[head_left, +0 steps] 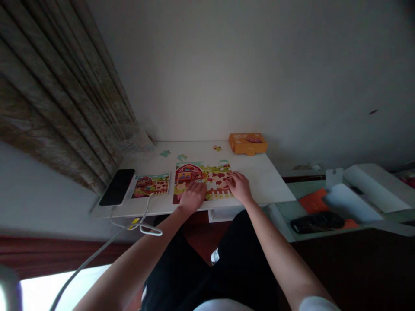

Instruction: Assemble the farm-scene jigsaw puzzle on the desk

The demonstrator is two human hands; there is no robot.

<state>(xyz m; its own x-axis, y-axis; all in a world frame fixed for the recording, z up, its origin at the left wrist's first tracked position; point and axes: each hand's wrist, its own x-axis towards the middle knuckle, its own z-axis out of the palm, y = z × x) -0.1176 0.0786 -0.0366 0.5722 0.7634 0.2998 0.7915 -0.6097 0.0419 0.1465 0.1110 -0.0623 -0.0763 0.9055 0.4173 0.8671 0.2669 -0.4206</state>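
A farm-scene jigsaw puzzle (218, 178) with a red barn and a cow-spotted pattern lies near the front of the white table. My left hand (194, 195) rests on its lower middle, palm down, fingers laid out on the pieces. At the puzzle's right edge, my right hand (239, 186) touches the surface with slightly bent, parted fingertips; nothing shows held in it. Loose puzzle pieces lie behind the puzzle: a green piece (165, 153), another green piece (182, 157) and a yellow-and-red piece (217, 148). The puzzle's top edge looks uneven, with a gap.
Left of the puzzle lie a reference picture card (151, 185) and a black-screened phone (117, 187). A white cable (145, 218) hangs at the table's front edge. An orange box (248, 144) stands at the back right, and clear plastic wrapping (136, 142) at the back left.
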